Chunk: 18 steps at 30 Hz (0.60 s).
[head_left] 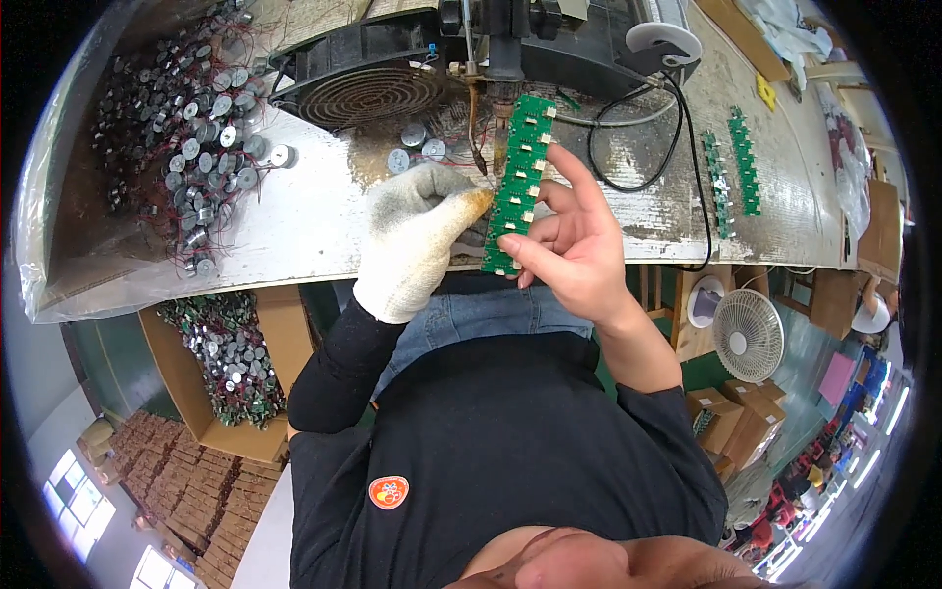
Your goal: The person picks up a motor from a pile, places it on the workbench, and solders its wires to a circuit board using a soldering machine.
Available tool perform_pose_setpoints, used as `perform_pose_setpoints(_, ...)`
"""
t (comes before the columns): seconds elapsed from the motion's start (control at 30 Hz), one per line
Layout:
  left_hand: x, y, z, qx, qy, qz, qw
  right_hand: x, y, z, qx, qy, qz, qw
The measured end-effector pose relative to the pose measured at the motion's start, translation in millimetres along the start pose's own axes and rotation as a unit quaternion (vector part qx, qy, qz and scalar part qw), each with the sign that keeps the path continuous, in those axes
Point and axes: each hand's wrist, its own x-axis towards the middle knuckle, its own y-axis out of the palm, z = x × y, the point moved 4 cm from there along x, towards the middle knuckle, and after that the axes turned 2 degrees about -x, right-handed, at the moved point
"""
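My bare right hand (572, 231) grips a long green circuit board panel (522, 162) with white connectors along its right edge. The panel stands tilted, its top leaning right, with my thumb across its lower end. At its left edge my left hand (417, 221), in a white glove with stained fingertips, is closed in a pinch; whatever it holds is hidden. Close above the glove, a copper-coloured rod with a dark tip (479, 162) points down from a bench fixture (503, 49). A few small round silver motors (414, 134) lie behind the glove.
Heaped motors with red wires (201, 147) cover the bench's left side. A black round-grilled fan (368, 93) stands at the back. Rightward are a looping black cable (677, 147) and two more board panels (744, 162). Below the left edge, a cardboard box (280, 329) contains wired boards and motors.
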Motion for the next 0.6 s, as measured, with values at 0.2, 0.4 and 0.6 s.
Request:
perform_pose_setpoints(0.2,0.1,-0.4,3.4,-0.011,-0.003,0.004,1.000,-0.6,-1.3,-5.2,0.000,-0.002,0.005,1.000)
perform_pose_setpoints(0.4,-1.4,-0.5,4.1,0.004,-0.006,-0.001,1.000,-2.8,-0.3,-6.3,0.002,0.002,0.002,1.000)
perform_pose_setpoints(0.6,0.8,-3.9,7.5,0.015,0.013,-0.002,1.000,-3.4,-0.8,-7.8,0.001,0.001,0.003,1.000)
